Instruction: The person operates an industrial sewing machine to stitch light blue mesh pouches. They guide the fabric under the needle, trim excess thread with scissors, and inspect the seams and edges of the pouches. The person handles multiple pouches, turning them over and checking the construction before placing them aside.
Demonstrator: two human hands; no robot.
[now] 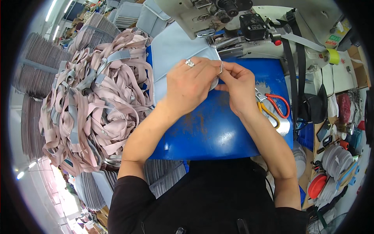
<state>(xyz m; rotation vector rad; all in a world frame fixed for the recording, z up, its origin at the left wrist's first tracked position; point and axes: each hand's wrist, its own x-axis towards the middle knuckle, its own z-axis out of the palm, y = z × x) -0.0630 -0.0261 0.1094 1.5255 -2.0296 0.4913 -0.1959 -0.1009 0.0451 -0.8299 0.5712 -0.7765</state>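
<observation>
A flat, light blue-grey padded panel (165,48) with bound edges lies partly under the sewing machine (253,29). My left hand (191,80), a ring on one finger, rests over the panel's near right corner with its fingers closed on the edge. My right hand (241,84) meets it there, thumb and fingers pinched together on a thin pale strip at that edge. The fingertips of both hands touch and hide most of what lies between them. Scissors (272,105) with one red and one yellow handle lie just right of my right hand.
The blue tabletop (210,134) is worn in places. A large tangled heap of pink and grey straps (97,105) borders it on the left, with stacked grey panels (39,58) beyond. Dark straps (298,70) hang at right, near shelves with a red lid (317,186).
</observation>
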